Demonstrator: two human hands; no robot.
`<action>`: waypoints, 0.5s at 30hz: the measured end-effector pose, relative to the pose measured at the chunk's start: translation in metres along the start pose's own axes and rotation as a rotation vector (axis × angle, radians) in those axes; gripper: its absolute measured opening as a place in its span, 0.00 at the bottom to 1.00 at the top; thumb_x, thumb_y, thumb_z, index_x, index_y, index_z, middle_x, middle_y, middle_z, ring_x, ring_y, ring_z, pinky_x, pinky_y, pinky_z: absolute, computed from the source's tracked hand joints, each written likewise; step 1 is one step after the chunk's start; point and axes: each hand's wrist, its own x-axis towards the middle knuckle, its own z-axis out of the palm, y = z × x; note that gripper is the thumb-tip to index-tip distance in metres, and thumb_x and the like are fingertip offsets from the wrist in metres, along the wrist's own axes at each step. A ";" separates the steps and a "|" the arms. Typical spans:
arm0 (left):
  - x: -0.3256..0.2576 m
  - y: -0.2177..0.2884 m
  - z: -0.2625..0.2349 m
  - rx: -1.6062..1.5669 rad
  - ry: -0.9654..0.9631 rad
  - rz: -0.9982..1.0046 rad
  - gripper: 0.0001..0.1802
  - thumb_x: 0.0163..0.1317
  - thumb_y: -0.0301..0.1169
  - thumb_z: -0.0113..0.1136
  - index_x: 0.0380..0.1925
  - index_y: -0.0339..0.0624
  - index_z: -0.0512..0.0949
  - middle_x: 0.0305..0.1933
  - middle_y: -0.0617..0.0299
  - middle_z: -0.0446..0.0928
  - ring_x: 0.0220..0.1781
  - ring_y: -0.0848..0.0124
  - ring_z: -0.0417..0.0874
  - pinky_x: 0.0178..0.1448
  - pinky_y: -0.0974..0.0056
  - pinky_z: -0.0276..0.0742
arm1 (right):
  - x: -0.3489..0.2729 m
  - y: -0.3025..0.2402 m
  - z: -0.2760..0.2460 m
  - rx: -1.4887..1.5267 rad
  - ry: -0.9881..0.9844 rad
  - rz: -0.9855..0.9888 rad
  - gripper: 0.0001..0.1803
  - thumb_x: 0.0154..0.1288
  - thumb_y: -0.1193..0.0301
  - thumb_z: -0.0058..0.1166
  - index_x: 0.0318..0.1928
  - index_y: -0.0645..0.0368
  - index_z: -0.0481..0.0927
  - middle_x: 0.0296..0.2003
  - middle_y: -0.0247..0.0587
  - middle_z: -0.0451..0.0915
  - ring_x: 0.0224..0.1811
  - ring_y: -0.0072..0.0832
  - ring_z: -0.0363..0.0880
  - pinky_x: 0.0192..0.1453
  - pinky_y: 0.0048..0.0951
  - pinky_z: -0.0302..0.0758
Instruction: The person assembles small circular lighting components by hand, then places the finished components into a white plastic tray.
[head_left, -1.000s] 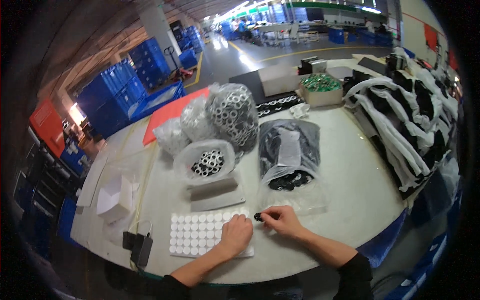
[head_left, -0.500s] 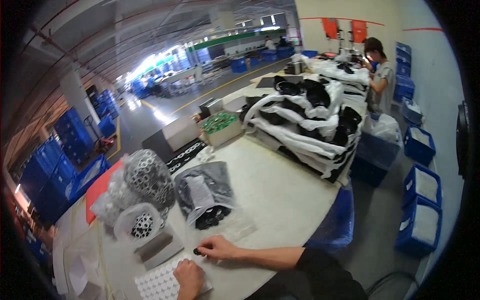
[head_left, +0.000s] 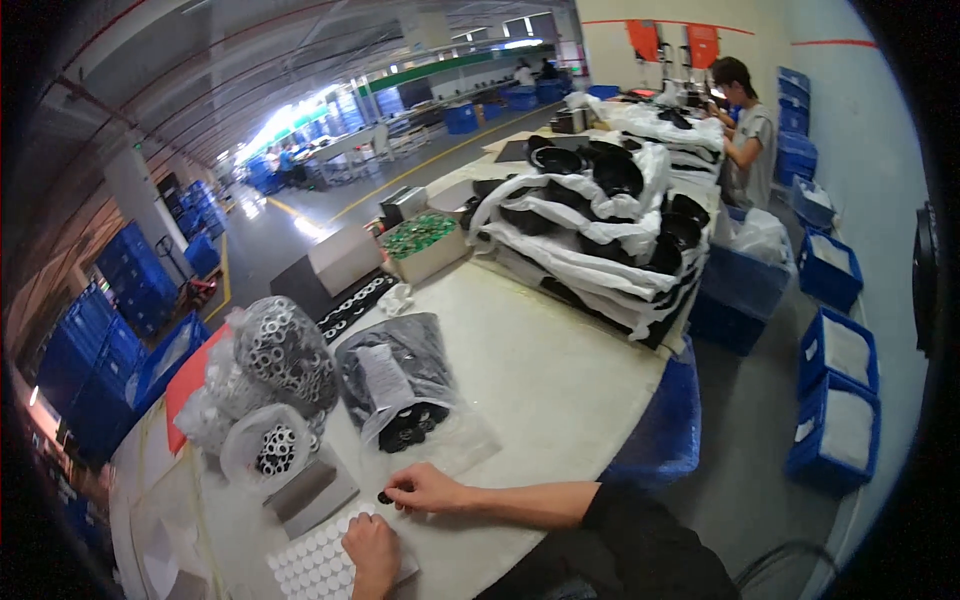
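Note:
My right hand (head_left: 428,490) pinches a small black round part (head_left: 384,497) between thumb and fingertips, just above the table. Close beside it, my left hand (head_left: 371,548) rests with curled fingers on a sheet of round white stickers (head_left: 312,562). Whatever those fingers grip, if anything, is hidden. Beyond my hands lies an open plastic bag (head_left: 385,350), with black round parts (head_left: 412,428) at its mouth. A grey, box-like holder (head_left: 312,495) stands at the sheet's far edge. To its left is a translucent tub (head_left: 240,445) of black-and-white rings (head_left: 280,450).
A bag of rings (head_left: 285,350) stands behind the tub. Farther off are a box of green parts (head_left: 425,238) and stacked black parts in white wrapping (head_left: 580,240). Blue bins (head_left: 838,430) line the right wall. A co-worker (head_left: 748,140) is at the table's far end.
The whole view has shifted slightly, moving the table and its things a little left and up. My right hand still pinches the black part; my left stays on the sheet.

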 end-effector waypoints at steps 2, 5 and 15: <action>0.005 0.003 -0.011 -0.042 -0.036 -0.011 0.04 0.41 0.27 0.57 0.17 0.39 0.75 0.25 0.55 0.74 0.31 0.58 0.77 0.31 0.55 0.73 | 0.002 0.002 0.002 -0.028 -0.032 -0.038 0.14 0.66 0.64 0.52 0.38 0.64 0.80 0.24 0.35 0.80 0.22 0.17 0.77 0.27 0.21 0.74; 0.006 0.001 -0.018 -0.141 0.015 -0.055 0.05 0.41 0.28 0.58 0.19 0.39 0.75 0.26 0.55 0.74 0.31 0.57 0.77 0.32 0.54 0.73 | 0.001 0.001 0.004 -0.021 -0.041 -0.020 0.14 0.66 0.65 0.52 0.38 0.64 0.80 0.24 0.35 0.81 0.23 0.17 0.77 0.27 0.21 0.74; 0.003 0.006 -0.026 -0.065 -0.133 -0.056 0.05 0.46 0.27 0.57 0.23 0.38 0.76 0.29 0.55 0.75 0.34 0.57 0.78 0.35 0.54 0.75 | 0.004 0.006 0.002 0.007 -0.055 0.030 0.13 0.66 0.65 0.52 0.38 0.65 0.81 0.25 0.35 0.81 0.25 0.17 0.78 0.29 0.20 0.75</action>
